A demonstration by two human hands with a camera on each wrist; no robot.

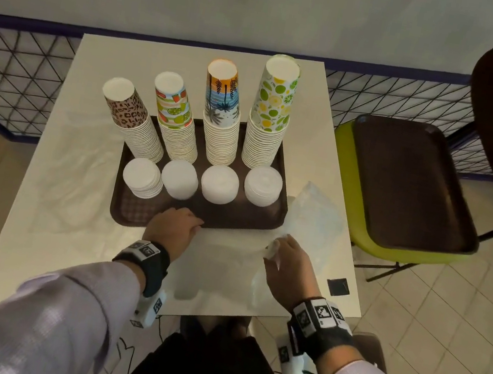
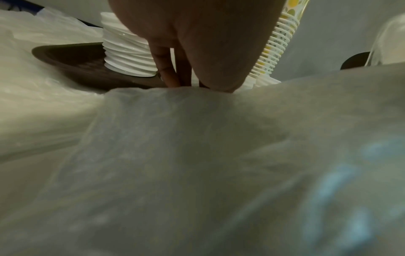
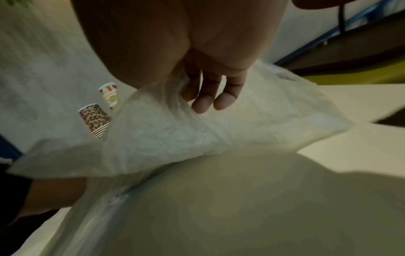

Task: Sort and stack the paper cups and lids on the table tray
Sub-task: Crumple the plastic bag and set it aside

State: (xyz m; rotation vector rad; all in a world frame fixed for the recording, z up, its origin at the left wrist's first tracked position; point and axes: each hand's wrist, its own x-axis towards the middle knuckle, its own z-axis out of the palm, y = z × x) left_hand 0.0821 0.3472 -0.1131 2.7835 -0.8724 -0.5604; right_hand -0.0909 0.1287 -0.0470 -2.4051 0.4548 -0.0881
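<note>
A: Cups, paper, inventory. Four upside-down stacks stand in a row along the far side of the brown tray (image 1: 128,212): leopard-print stack (image 1: 131,120), fruit-print stack (image 1: 175,118), palm-print stack (image 1: 222,113), lime-print stack (image 1: 271,112).

B: Lids?

A: Four white lid piles, one in front of each cup stack: first pile (image 1: 142,177), second (image 1: 179,179), third (image 1: 220,184), fourth (image 1: 262,185). Tray sits on the white tabletop (image 1: 65,237).

B: Handling notes?

A: Judged light and thin-walled; the cups likely crush if squeezed hard, and the tall stacks lean, so best held low around the nested rims with a second hand steadying the top. Lids look stiff but slippery in a pile; take the whole pile by its sides.

B: Hands?

A: Left hand (image 1: 174,226) rests at the tray's near edge, fingers curled down onto clear plastic wrap (image 1: 314,225); whether it pinches the wrap or only presses it, I cannot tell. Right hand (image 1: 288,260) pinches a bunch of that same wrap, the other fingers loose.

B: Other items?

A: One second brown tray (image 1: 413,183) on a green chair (image 1: 344,145), well apart. Sorting looks complete.
</note>
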